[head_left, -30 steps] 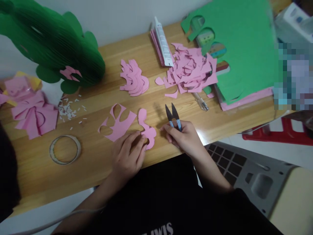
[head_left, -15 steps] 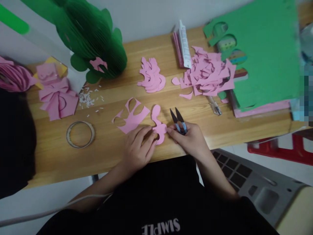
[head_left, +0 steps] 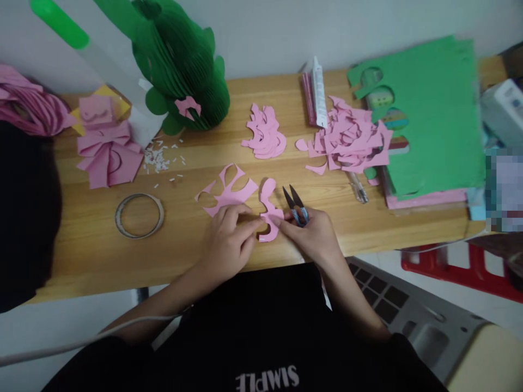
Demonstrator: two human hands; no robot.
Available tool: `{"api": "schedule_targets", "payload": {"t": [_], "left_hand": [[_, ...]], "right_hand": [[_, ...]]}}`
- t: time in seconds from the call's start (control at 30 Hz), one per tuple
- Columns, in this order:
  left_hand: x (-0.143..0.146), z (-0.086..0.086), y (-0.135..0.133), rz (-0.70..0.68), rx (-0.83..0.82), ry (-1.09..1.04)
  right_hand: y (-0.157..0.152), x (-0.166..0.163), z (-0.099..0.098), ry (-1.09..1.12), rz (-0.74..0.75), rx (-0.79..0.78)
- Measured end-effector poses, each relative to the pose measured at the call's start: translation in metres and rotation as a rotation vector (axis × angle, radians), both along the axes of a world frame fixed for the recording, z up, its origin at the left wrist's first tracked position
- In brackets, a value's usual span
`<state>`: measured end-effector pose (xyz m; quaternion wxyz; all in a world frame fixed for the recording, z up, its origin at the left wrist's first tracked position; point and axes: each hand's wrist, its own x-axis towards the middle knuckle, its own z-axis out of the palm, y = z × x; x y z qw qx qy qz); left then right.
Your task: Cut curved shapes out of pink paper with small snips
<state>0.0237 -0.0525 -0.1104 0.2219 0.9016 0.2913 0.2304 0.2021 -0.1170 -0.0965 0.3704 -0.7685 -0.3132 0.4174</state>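
A curved pink paper cutout (head_left: 268, 190) with rounded lobes lies before me, between my two hands. My left hand (head_left: 226, 242) pinches its left edge with the fingertips. My right hand (head_left: 316, 235) presses its thumb onto the cutout's middle from the right side. In that same hand sit small thread snips (head_left: 296, 204) with dark blades and blue handles, their blades apart and pointing away from me. Just beyond my left fingers, a pink paper offcut (head_left: 233, 198) with rounded holes rests on the table (head_left: 196, 239).
Stacked pink cutouts (head_left: 265, 136) and a heap of pink scraps (head_left: 353, 136) lie farther back. A glue tube (head_left: 319, 92) is beside the scraps. Green sheets (head_left: 437, 125) are on the right. A green paper cactus (head_left: 180, 65), white bits (head_left: 157, 158) and a tape roll (head_left: 160, 215) are leftward.
My right thumb has moved from the cutout's right edge onto its middle. The left fingers have shifted slightly along its left edge. The camera view has also shifted.
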Motion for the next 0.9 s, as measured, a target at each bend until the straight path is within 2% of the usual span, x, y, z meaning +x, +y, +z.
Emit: {"api": "schedule_targets", "payload": {"t": [0.3,0.53,0.63,0.7,0.77,0.83,0.9], "left_hand": [[0.002,0.008,0.017,-0.022,-0.254,-0.025],[-0.003,0.012,0.005,-0.033,-0.052,-0.068],[-0.001,0.013,0.003,0.006,-0.050,-0.073],[0.002,0.016,0.008,0.047,-0.153,-0.099],[0.005,0.023,0.017,0.066,-0.340,-0.150],[0.009,0.035,0.029,0.038,-0.513,-0.188],[0.011,0.050,0.042,-0.028,-0.598,-0.174]], "right_hand": [[0.002,-0.003,0.001,-0.180,0.058,-0.046],[0.000,-0.003,-0.002,-0.145,0.031,-0.021],[-0.001,0.001,-0.001,0.015,0.008,-0.011],[0.000,0.006,0.005,0.181,0.039,-0.024],[0.005,0.012,0.016,0.296,0.106,-0.028],[0.014,0.016,0.032,0.329,0.194,-0.006],[0.029,0.018,0.051,0.318,0.293,0.019]]}}
